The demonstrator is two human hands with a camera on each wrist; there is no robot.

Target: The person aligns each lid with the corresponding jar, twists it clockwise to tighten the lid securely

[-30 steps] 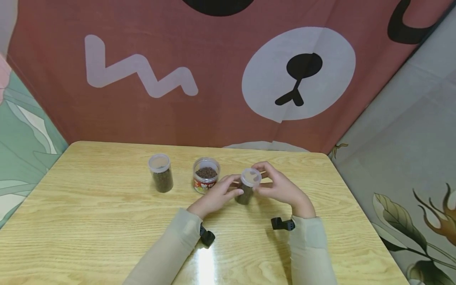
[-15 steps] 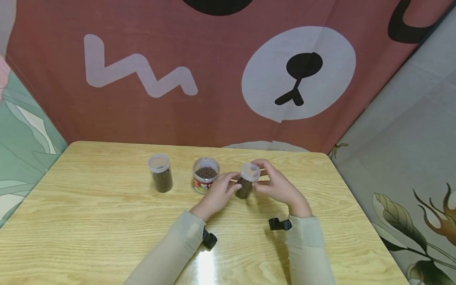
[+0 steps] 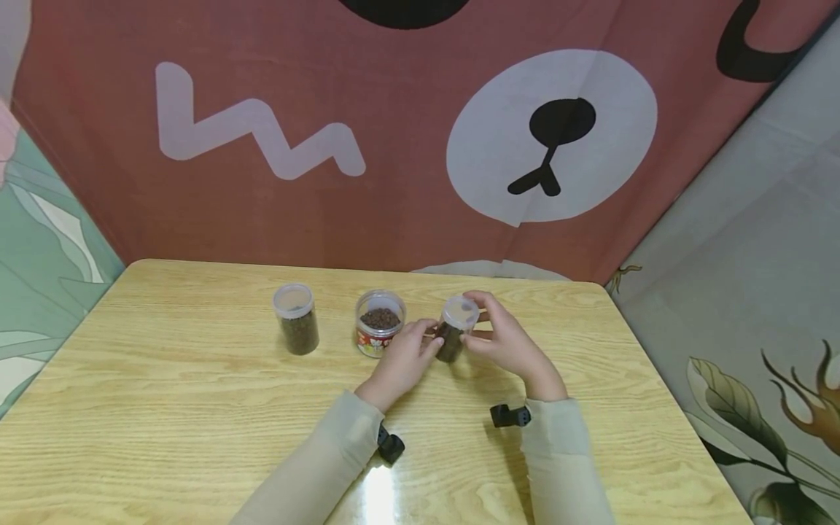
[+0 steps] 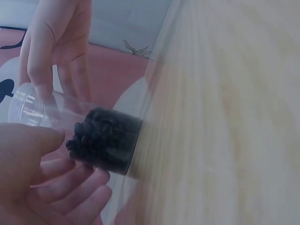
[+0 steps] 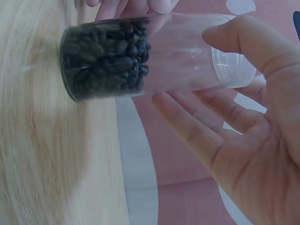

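Note:
A clear plastic jar [image 3: 450, 341] with a translucent lid [image 3: 461, 310] is held upright between both hands on the right half of the table. Dark beans [image 5: 105, 58] fill about its lower half. My left hand [image 3: 402, 359] touches its left side, thumb near the middle in the left wrist view and fingers around the far side. My right hand [image 3: 515, 350] grips the upper part from the right, its thumb just below the lid. Close to my left hand stands a lidless jar [image 3: 374, 343] with a red label and brown granules [image 3: 380, 319] inside.
Another lidded clear jar [image 3: 299, 332] with dark contents stands farther left on the wooden table [image 3: 197, 408]. A reddish cartoon-print cloth [image 3: 295, 219] hangs right behind the table's back edge, and a grey printed cloth [image 3: 741, 240] hangs along the right side.
The held jar has shifted slightly toward the table's back edge, with both hands following. The right forearm has drifted a little left, the left forearm a little right. The other two jars stay put.

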